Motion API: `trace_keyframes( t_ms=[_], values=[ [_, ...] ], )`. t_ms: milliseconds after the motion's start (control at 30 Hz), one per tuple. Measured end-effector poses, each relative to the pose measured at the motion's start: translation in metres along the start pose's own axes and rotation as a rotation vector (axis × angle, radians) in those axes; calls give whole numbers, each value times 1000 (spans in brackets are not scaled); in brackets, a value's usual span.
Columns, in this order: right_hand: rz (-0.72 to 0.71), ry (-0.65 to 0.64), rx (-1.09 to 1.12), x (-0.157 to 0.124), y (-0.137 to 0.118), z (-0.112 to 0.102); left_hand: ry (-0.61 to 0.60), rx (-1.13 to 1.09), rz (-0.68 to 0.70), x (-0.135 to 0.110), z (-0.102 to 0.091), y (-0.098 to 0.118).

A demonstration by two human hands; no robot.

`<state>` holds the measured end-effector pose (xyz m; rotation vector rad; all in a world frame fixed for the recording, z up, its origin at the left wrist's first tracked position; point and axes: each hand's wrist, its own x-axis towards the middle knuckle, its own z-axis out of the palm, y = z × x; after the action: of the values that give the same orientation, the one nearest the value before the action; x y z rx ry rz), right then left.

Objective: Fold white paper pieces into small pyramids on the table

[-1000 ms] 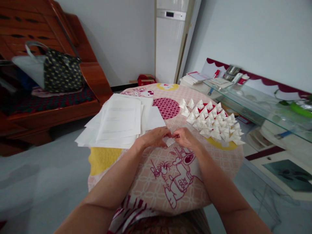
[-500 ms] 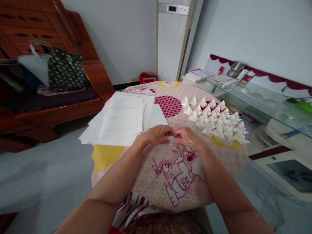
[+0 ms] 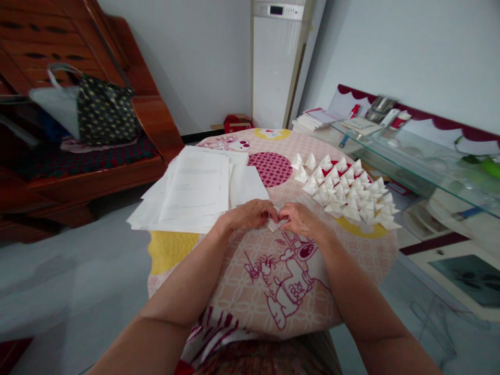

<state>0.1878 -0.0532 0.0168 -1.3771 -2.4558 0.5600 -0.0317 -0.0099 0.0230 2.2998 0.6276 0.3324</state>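
Note:
A small piece of folded white paper (image 3: 275, 225) lies between my hands at the middle of the cloth-covered table. My left hand (image 3: 253, 213) is closed on its left side, fingers bent inward. From the right, my right hand (image 3: 299, 219) pinches the other side, its fingertips nearly touching those of the left. My fingers cover much of the paper. Just left of my left hand is a stack of white sheets (image 3: 197, 190), some printed. Beyond my right hand, several small folded white paper pieces (image 3: 347, 190) with pointed tips stand in close rows.
A patterned tablecloth (image 3: 250, 291) covers the table. On the right is a glass shelf unit (image 3: 414, 166) with papers and cups. A wooden bench (image 3: 152, 125) with a dotted bag (image 3: 105, 112) stands at left, and a tall white appliance (image 3: 275, 67) at the back.
Both hands stay at nearly the same spot. My fingers have shifted slightly around the folded paper, and a pointed lower edge of it now shows more clearly.

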Motion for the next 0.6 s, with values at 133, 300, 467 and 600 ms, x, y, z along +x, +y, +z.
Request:
trace_keyframes(
  t_ms=[133, 300, 467, 600],
  values=[
    [1, 31, -40, -1, -5, 1, -12, -5, -5, 1, 1, -1],
    [-17, 20, -124, -3, -13, 1, -18, 0, -22, 2, 3, -3],
    [-16, -19, -173, -3, -13, 0, -29, 49, -26, 4, 4, -4],
    [-2, -34, -222, -2, -12, 1, -27, 101, -28, 6, 6, -7]
  ],
)
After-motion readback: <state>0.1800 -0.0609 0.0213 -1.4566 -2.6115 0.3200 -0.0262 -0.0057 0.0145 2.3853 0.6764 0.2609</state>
